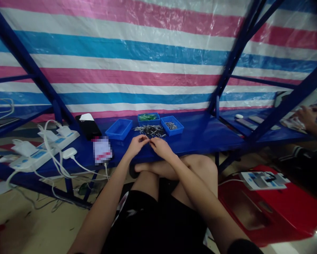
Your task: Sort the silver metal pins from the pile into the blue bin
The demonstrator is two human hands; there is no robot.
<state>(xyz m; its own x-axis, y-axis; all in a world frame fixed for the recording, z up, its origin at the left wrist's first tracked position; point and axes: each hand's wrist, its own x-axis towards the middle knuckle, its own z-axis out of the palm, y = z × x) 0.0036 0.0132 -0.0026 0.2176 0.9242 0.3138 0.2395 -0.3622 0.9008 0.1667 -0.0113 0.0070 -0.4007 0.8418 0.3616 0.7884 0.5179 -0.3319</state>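
My left hand (136, 145) and my right hand (160, 145) meet at the front edge of the blue table, fingertips pinched close together. Whatever they hold between them is too small to make out. Just beyond the fingers lies a loose pile of thin black and silver pin-like pieces (150, 131). Behind it stands a blue tray (139, 123) with green pieces (148, 117) inside. To the right, another blue tray (178, 131) contains small silvery parts (171, 125). A third blue tray (118, 131), on the left, has nothing visible in it.
At left are a white power strip (46, 150) with plugs and cables, a black power bank (89, 127) and a pixelated phone-like object (102, 150). Blue metal posts (227, 67) frame the table. A red box (277, 208) stands at right; a co-worker's hand (306, 116) shows beyond.
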